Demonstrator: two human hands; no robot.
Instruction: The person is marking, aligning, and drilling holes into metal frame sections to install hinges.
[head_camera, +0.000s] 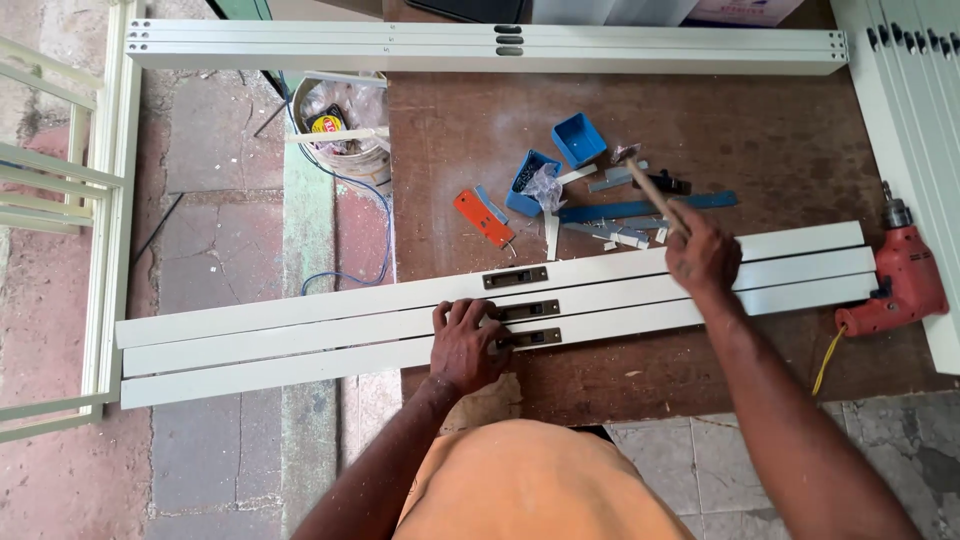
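Holding three long white metal rails (300, 335) side by side on the brown bench (800, 130), the person works at the dark lock plates set into their middles. The left hand (465, 345) lies flat on the two nearer rails, fingers spread and pressing down, just left of the middle lock plate (529, 310) and the near lock plate (536, 338). The right hand (703, 258) is raised over the far rail, its grip closed round the wooden handle of a hammer (648, 190), whose head points up and away toward the clutter at the far side.

Doing this well, I judge, calls for short, light blows rather than a full swing: the rails look thin-walled and painted, so a heavy strike could dent them or chip the finish. The pressing hand should stay clear of the plate being struck, with its fingertips kept off the plate's edge. The rails overhang the bench on the left, above the paved floor, so firm downward pressure matters to stop them bouncing or sliding apart.

Beyond the rails lie two blue boxes (578, 138), an orange tool (484, 218) and offcuts of strip. A red electric drill (905, 285) rests at the right end of the rails, and a white bucket (345, 125) stands off the bench's far left corner.
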